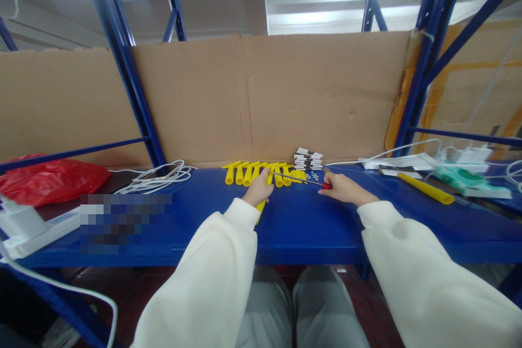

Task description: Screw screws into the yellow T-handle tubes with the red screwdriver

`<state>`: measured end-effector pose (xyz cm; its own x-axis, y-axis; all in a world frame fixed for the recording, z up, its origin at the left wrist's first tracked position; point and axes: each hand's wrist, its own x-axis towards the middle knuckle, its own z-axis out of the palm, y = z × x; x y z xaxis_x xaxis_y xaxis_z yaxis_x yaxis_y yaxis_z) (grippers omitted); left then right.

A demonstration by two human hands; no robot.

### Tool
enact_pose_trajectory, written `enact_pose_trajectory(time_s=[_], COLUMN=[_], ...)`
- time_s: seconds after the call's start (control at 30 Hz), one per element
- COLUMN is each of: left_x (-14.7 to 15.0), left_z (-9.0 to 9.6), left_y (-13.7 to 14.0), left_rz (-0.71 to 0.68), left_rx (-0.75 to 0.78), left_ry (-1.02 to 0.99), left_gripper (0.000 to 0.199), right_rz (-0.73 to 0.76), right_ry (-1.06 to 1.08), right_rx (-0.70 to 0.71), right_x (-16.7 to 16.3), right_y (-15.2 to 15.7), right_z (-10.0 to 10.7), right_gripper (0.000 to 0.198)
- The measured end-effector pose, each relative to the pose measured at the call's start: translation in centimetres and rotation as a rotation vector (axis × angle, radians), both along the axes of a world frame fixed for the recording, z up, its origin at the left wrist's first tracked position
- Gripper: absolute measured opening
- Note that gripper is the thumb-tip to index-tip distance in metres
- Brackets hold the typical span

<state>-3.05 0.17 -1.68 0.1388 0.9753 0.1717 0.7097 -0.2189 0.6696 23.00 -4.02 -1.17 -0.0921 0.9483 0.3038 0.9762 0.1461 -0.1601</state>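
Observation:
My left hand point(259, 189) is closed around a yellow plastic handle point(261, 207), whose lower end sticks out below the palm. My right hand point(336, 187) grips the red handle of a screwdriver point(327, 186). Its long thin shaft points left, with the tip near the yellow piece in my left hand. Behind my hands lies a row of several yellow T-shaped handles point(238, 175). Small yellow parts point(299, 175) and loose metal screws point(314, 176) lie beside them. A stack of white-and-black flat pieces point(308, 160) stands behind the screws.
A blue bench point(204, 228) backs onto cardboard point(196, 98) between blue posts. At left are a red plastic bag point(53, 176), coiled white cable point(163, 179) and a power strip point(44, 234). At right lie a yellow tube-like handle point(426, 189) and a green-and-white packet point(468, 180).

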Motion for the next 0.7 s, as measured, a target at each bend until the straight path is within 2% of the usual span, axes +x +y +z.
enact_pose_trajectory(time_s=[0.13,0.33,0.43,0.57,0.7], left_x=[-0.05,0.02,0.13,0.09,-0.07], left_z=[-0.01,0.09,0.11,0.09,0.10], left_y=[-0.08,-0.22,-0.25,-0.21,-0.20], left_rz=[-0.008,0.015,0.030,0.010,-0.016], left_rx=[0.018,0.009,0.013,0.017,0.006], left_ry=[-0.004,-0.007,-0.007,-0.008,-0.006], left_gripper=[0.054,0.057,0.060,0.061,0.056], right_rz=[0.033,0.147,0.096,0.019,0.055], right_ry=[0.035,0.037,-0.006,0.008,0.076], right_rx=[-0.025,-0.004,0.038,0.014,-0.058], right_x=[-0.28,0.09,0.20,-0.09,-0.40], right_y=[-0.26,0.31,0.50,0.16,-0.20], right_z=[0.12,-0.31,-0.38,-0.24,-0.18], right_gripper=[0.016,0.025,0.020,0.014,0.012])
